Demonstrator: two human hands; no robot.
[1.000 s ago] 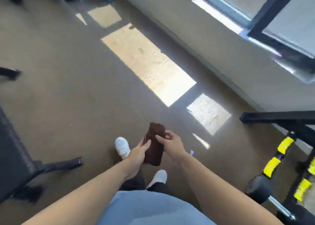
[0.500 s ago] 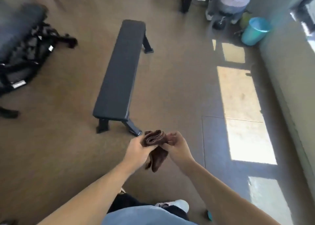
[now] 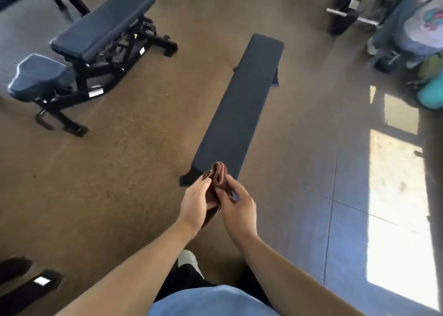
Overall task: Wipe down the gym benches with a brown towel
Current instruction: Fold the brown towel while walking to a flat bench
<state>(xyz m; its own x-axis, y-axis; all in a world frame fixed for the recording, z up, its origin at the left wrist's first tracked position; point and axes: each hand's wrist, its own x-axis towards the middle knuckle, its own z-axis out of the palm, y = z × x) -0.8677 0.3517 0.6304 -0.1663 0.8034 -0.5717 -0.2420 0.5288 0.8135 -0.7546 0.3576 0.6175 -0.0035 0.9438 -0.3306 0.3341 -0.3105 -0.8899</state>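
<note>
While both hands work the towel at centre frame, layout left to right: black plate with a white label (image 3: 36,283) lies on the floor (image 3: 124,176) at the near-left edge. Adjustable bench (image 3: 96,28) stands far left, dark pad tilted, separate seat pad at its near end, black frame under it. Flat bench (image 3: 242,104) runs away from the viewer mid-floor, black top, near foot visible at its left corner. Left hand (image 3: 197,204) grips the brown towel (image 3: 217,175) from the left, fingers curled round the folded bundle. Right hand (image 3: 236,206) pinches the towel's right side between thumb and fingertips. Towel is held in the air, folded into layers, top end overlapping the near end of the flat bench in view; not touching the pad as far as I can tell. Barbell rack (image 3: 350,9) sits far right. Seated person (image 3: 417,23) at the top-right corner, teal bucket (image 3: 431,92) just beside them. Sunlit patches cover the floor along the right edge.
</note>
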